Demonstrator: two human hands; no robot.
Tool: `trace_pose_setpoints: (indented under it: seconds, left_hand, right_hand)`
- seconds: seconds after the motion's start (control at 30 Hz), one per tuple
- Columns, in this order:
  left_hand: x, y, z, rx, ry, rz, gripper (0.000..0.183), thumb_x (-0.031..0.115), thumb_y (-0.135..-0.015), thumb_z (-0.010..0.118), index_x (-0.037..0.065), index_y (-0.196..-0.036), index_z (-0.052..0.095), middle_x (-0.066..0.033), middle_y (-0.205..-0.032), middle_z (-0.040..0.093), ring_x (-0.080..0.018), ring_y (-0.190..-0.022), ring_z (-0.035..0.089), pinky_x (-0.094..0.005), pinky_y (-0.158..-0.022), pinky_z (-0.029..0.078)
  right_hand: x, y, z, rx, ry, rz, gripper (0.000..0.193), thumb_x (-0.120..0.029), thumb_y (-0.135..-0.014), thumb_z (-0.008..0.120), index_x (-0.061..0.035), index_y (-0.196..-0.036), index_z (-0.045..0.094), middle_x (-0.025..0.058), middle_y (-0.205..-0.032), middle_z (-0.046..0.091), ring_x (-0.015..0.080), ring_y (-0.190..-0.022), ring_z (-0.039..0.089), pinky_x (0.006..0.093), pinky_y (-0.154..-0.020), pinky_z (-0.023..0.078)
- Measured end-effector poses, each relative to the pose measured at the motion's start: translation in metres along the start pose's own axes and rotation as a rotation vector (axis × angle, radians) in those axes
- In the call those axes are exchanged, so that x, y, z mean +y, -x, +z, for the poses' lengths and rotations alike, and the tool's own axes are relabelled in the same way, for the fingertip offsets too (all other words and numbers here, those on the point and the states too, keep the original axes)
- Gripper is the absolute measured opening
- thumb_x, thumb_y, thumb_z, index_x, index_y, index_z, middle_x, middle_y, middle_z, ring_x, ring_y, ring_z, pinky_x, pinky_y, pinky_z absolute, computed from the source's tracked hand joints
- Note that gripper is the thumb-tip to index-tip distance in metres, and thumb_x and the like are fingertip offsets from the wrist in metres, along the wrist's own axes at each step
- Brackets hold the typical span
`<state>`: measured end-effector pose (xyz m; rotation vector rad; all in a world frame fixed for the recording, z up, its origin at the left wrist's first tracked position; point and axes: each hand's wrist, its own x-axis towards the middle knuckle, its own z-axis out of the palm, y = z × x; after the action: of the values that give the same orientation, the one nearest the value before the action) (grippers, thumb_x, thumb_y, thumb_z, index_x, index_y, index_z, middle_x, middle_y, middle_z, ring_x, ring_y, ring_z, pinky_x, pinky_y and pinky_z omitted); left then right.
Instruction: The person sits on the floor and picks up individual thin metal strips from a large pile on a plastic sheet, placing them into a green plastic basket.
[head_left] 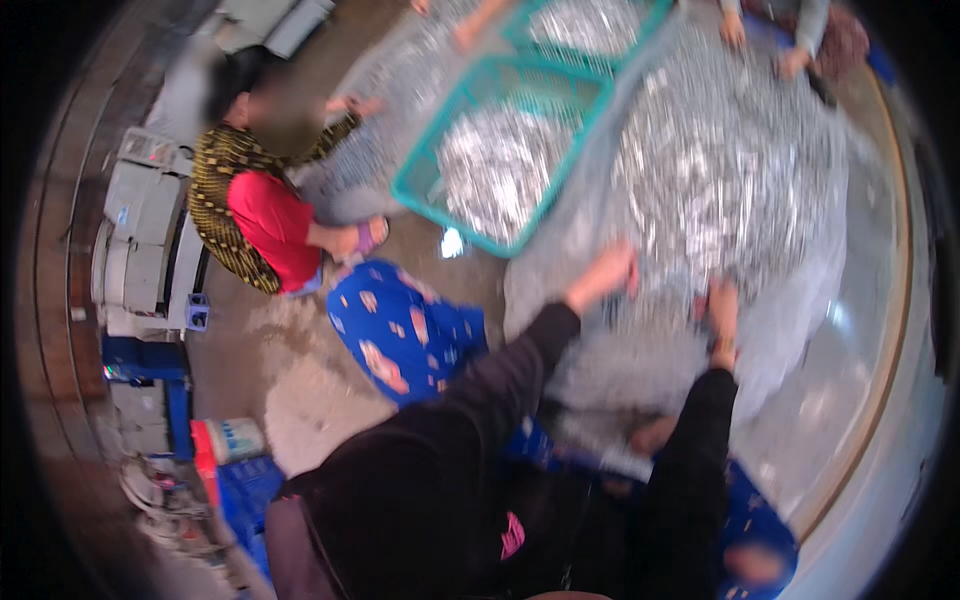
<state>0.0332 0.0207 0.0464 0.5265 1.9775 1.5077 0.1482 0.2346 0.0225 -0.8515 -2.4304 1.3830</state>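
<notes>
Left hand (610, 270) is reaching into the near edge of a large heap of small silvery fish (730, 170) lying on a clear plastic sheet (850, 330) on the floor; its fingers are curling narrow, and blur hides whether they are holding any fish. Right hand (722, 305) is pressing into the same heap just right of the left fingers, fingers possibly buried, so their spread cannot be told. Beyond the left fingers a teal basket (415, 180) is sitting tilted, holding more fish. Another person in a red top (270, 220) is crouching well left.
</notes>
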Motion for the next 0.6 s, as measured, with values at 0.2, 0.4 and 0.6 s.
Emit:
trace_pose_setpoints:
  seconds: [0.2,0.4,0.6]
  left_hand:
    - [0.001,-0.033,-0.038,-0.355,-0.796,-0.11,0.034,0.024,-0.084,0.044,-0.004,-0.104,0.045,-0.0084,-0.077,0.061,-0.018,-0.07,0.058,-0.0317,-0.064,0.044]
    - [-0.011,-0.042,-0.032,-0.182,-0.265,-0.305,0.044,0.036,-0.081,0.047,-0.002,-0.103,0.047,-0.0098,-0.083,0.057,-0.0174,-0.072,0.057,-0.0309,-0.06,0.044]
    - [-0.032,-0.037,-0.005,-0.29,-0.927,-0.18,0.044,0.039,-0.08,0.051,0.0,-0.101,0.054,-0.0234,-0.098,0.056,-0.0348,-0.095,0.053,-0.0404,-0.081,0.041]
  right_hand:
    - [-0.013,0.01,0.015,-0.231,-0.605,0.439,0.034,-0.009,-0.083,0.046,0.0007,-0.113,0.035,0.0154,-0.083,0.056,0.021,-0.059,0.055,0.0348,-0.047,0.044]
    - [-0.032,0.021,-0.009,-0.341,-1.053,0.549,0.053,0.004,-0.08,0.044,0.0019,-0.126,0.019,0.0233,-0.109,0.049,0.0294,-0.088,0.055,0.0472,-0.074,0.048]
    - [-0.031,0.023,-0.001,-0.432,-1.226,0.533,0.053,0.0,-0.082,0.045,0.0006,-0.128,0.02,0.0234,-0.115,0.046,0.0313,-0.102,0.05,0.0501,-0.078,0.046]
